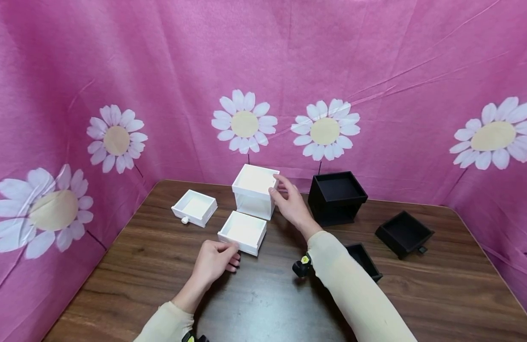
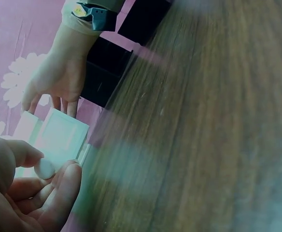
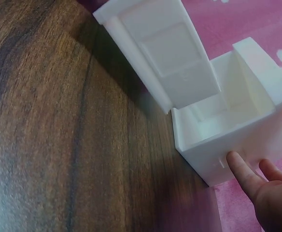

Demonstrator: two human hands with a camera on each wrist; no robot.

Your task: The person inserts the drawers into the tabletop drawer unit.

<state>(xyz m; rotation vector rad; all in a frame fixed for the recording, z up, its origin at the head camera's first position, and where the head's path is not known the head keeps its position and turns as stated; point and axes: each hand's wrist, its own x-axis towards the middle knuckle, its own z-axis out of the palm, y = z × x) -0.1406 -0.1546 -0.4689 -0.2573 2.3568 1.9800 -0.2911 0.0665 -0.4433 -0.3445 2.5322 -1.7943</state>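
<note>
A small white drawer [image 1: 243, 231] sits in front of a white box [image 1: 253, 192] with an open front. My left hand [image 1: 215, 261] pinches the drawer's round knob [image 2: 45, 168] between thumb and fingers. In the right wrist view the drawer [image 3: 167, 50] slants, its inner end overlapping the box's opening. My right hand [image 1: 290, 202] rests at the right side of the box, its fingertips [image 3: 233, 158] against the side wall in the right wrist view. Another white drawer [image 1: 195, 207] with a knob lies on the table to the left.
A black box [image 1: 337, 197] stands to the right of the white one. One black drawer [image 1: 403, 233] lies further right; another [image 1: 363, 262] is partly hidden behind my right sleeve. A pink flowered cloth [image 1: 263, 57] hangs behind the wooden table [image 1: 131, 266].
</note>
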